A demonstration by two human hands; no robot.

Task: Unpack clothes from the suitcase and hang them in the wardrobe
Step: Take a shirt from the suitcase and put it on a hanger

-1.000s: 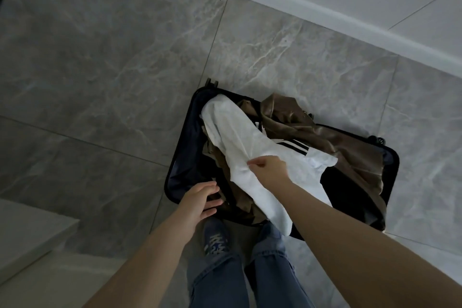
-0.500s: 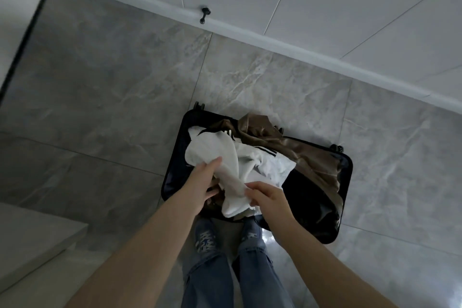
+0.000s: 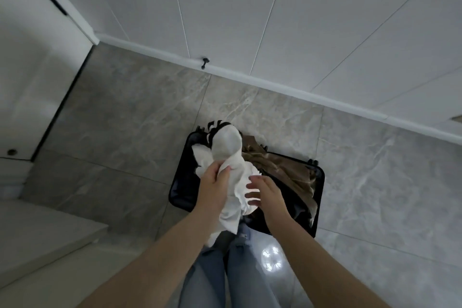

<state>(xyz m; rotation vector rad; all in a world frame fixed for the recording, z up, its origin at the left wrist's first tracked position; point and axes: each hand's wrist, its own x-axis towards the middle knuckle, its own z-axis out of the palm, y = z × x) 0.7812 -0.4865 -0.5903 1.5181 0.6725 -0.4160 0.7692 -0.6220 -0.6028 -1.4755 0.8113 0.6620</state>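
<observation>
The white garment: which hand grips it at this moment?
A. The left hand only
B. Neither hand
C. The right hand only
A: the left hand has its fingers curled round the white garment, while the right hand is spread open beside it.

white garment (image 3: 231,172) lifted higher, right hand (image 3: 265,195) released

Soft white cloth garment (image 3: 228,155), sheeny brown fabric (image 3: 287,170), glossy marbled floor tiles (image 3: 130,120)
</observation>
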